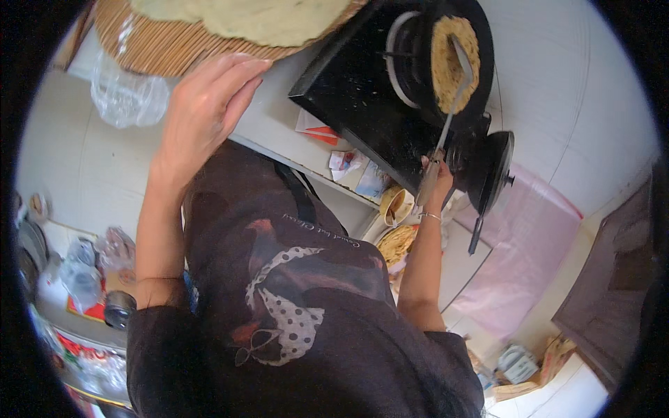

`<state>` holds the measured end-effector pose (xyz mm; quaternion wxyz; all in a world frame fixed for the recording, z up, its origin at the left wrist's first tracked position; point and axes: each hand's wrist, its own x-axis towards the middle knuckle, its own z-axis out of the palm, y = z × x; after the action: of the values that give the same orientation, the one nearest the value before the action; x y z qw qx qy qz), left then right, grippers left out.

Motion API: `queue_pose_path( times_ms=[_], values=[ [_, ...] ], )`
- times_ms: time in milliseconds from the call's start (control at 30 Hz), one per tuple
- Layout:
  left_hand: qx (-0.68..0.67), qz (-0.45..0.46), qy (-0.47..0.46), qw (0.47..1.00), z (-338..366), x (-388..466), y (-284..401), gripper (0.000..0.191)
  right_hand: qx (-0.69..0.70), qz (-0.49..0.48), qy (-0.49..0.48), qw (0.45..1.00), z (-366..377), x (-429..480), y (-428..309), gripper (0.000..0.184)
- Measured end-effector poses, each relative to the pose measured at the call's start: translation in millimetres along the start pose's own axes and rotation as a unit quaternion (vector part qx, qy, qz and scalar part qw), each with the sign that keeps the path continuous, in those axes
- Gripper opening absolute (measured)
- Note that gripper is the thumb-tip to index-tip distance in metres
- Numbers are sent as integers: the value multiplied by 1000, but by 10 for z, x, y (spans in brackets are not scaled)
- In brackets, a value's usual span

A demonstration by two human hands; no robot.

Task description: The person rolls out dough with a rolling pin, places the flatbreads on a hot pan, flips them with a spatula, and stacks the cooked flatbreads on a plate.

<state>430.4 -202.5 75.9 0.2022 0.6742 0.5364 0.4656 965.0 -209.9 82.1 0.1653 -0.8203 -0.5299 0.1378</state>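
My right hand (439, 175) is closed around the handle of a metal spatula (448, 125), whose blade rests on a browned flatbread (444, 78) in a black pan (486, 62) on the gas stove (360, 104). At the upper left, my left hand (214, 99) is at the near edge of a round woven reed tray (151, 52). Its fingertips lie close together by the rim; whether they grip it I cannot tell. A pale, thin sheet of dough (261, 21) lies on that tray.
A pan lid (491, 172) stands right of the stove. Below are a yellow bowl (395, 205) with a utensil and stacked flatbreads (395, 244). A clear plastic bag (128, 99) hangs under the tray. Bags and a dark jar (120, 309) stand at left, an open carton (543, 373) at lower right.
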Motion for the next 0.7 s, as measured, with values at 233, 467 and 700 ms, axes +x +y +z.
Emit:
queue_pose_path(
  times_ms=[233,467,700],
  values=[
    [20,-24,81,996,-130,-253,-184,23,14,-33,21,999,-19,-70,-372,15],
    [50,-38,119,991,-262,-422,-239,24,163,55,3,985,-46,-56,-310,27],
    [53,-47,113,991,-306,-455,-237,24,128,2,20,992,-34,5,-83,26]
  ],
)
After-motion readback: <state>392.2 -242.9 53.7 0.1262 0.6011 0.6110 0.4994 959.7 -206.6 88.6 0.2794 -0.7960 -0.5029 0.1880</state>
